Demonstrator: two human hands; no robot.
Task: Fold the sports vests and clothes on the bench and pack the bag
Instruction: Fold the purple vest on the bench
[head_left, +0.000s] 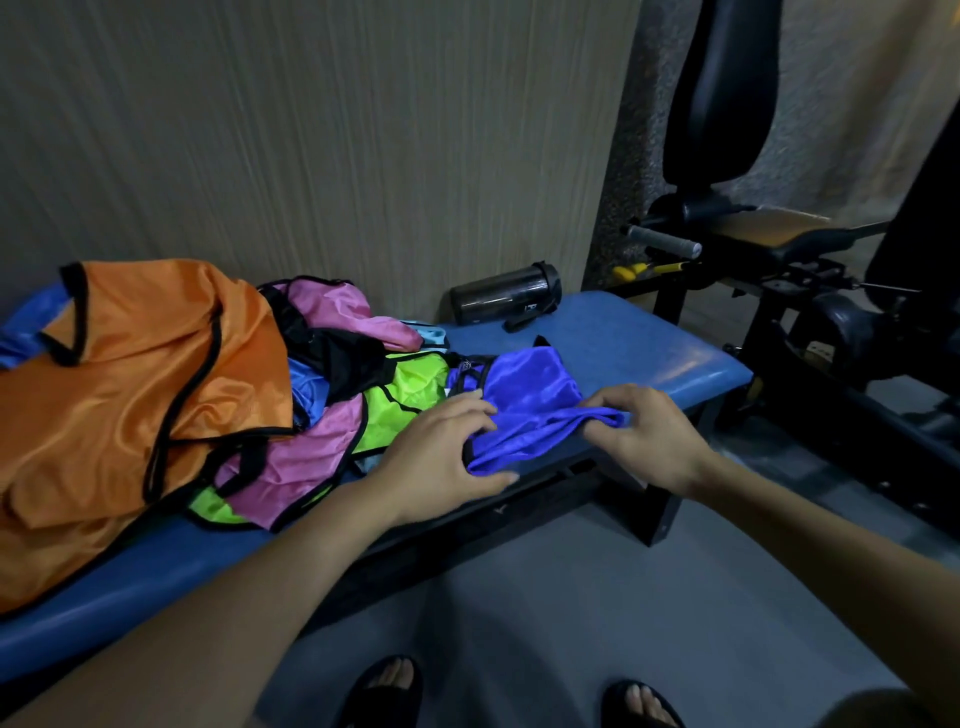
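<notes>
A shiny royal-blue vest (530, 400) with black trim lies bunched on the right part of the blue padded bench (649, 343). My left hand (441, 457) grips its near left edge, thumb under the cloth. My right hand (644, 436) pinches the gathered right end. To the left sits a heap of vests: a large orange one (130, 395) on top, pink ones (296, 462), a lime-green one (405, 405) and black fabric (343, 353). No bag is in view.
A dark shaker bottle (506, 293) lies on its side at the back of the bench by the wall. Black gym equipment (779, 260) stands close on the right. My sandalled feet (384, 691) are on the grey floor below.
</notes>
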